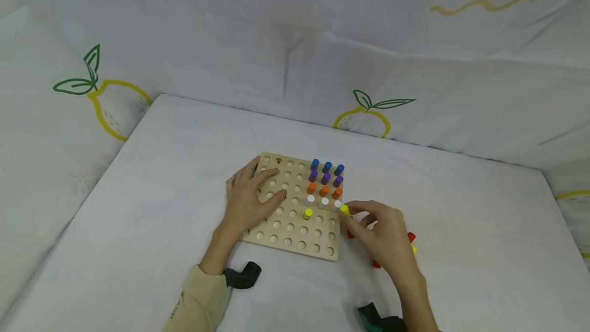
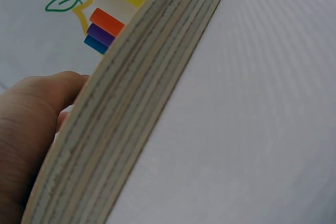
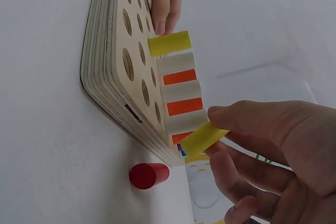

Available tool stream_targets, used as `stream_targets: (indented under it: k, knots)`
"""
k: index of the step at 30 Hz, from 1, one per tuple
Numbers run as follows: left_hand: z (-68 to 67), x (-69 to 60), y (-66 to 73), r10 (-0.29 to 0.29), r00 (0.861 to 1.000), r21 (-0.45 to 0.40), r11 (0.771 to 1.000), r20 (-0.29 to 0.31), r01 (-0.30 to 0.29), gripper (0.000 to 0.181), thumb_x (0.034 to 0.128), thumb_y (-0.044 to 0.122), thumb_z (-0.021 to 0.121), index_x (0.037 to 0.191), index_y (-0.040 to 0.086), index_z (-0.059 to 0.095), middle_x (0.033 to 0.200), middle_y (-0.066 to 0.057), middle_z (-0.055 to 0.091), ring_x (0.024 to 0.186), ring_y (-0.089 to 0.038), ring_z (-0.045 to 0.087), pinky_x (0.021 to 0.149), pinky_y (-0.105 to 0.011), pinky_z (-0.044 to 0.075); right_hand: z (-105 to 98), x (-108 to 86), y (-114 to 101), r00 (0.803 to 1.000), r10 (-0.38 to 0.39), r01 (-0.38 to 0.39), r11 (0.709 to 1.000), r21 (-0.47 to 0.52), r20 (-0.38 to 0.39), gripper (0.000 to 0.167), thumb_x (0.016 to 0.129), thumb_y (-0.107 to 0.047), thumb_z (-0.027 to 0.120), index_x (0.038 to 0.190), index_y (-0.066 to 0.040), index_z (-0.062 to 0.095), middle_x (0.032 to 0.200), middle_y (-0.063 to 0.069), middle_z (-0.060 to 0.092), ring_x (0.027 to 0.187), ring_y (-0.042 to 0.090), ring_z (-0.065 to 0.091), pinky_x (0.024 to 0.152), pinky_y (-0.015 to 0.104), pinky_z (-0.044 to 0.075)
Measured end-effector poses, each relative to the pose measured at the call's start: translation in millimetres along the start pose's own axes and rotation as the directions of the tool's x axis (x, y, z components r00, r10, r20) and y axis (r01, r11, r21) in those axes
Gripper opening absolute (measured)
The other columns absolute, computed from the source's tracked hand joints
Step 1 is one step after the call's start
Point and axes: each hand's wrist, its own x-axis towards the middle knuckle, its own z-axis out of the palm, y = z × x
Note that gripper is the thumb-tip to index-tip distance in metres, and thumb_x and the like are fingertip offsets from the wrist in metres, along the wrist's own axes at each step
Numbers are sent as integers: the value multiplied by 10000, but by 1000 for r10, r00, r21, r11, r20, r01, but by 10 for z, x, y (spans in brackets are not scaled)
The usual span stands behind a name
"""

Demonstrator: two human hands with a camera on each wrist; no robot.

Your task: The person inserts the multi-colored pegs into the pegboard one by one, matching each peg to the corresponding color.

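Observation:
A wooden pegboard (image 1: 296, 236) with rows of round holes lies on the white table. My left hand (image 1: 249, 196) rests on its left side, thumb and forefinger spread over the top. Between thumb and fingers, my right hand (image 1: 384, 232) pinches a yellow peg (image 3: 202, 139), tilted and apart from the holes, by the board's right edge. One yellow peg (image 1: 307, 214) stands in the board. Behind it are rows of three white pegs (image 1: 323, 202), orange pegs (image 1: 324, 190), purple pegs (image 1: 326, 178) and blue pegs (image 1: 328, 167).
Right of the board, partly hidden by my right hand, lie red pegs (image 1: 376, 264) and another yellow peg (image 1: 414, 249). One red peg (image 3: 149, 176) is close to the board's edge. A white cloth wall (image 1: 230, 50) with printed lemons rises behind the table.

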Motion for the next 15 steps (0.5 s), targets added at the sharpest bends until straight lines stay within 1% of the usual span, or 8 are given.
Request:
stream_targets:
  k: [5, 7, 10, 15]
  knots:
    - [1, 2, -2, 3, 1000, 5, 1000, -3, -3, 491, 859, 407, 751, 1279, 153, 714, 1631, -205, 376, 1496, -417, 347, 1148, -624, 209, 44, 0, -38, 1000, 5, -6, 1000, 19, 30, 211, 844, -126, 832, 1049, -91, 800, 961, 82, 789, 674, 120, 633, 504, 218, 493]
    - [1, 3, -4, 5, 1000, 3, 1000, -5, -5, 490, 858, 405, 752, 1277, 153, 715, 1629, -206, 378, 1495, -418, 349, 1149, -625, 210, 63, -3, -44, 1000, -4, 3, 1000, 16, 31, 205, 844, -137, 836, 1043, -102, 802, 960, 69, 791, 688, 120, 627, 528, 213, 500]
    - [2, 2, -5, 5, 1000, -2, 1000, -4, -5, 491, 858, 405, 753, 1277, 152, 716, 1626, -207, 383, 1492, -419, 352, 1153, -628, 204, 99, -5, -41, 999, -37, 36, 999, 31, 23, 192, 840, -126, 838, 1026, -102, 803, 934, 54, 790, 677, 98, 621, 543, 206, 494]
    - [1, 2, -3, 4, 1000, -10, 1000, -4, -4, 490, 858, 402, 750, 1276, 149, 716, 1626, -208, 382, 1492, -421, 350, 1153, -634, 200, 171, 3, -25, 994, -108, 107, 991, 82, 10, 180, 840, -88, 829, 1018, -101, 803, 829, 32, 762, 614, 45, 583, 483, 203, 431]
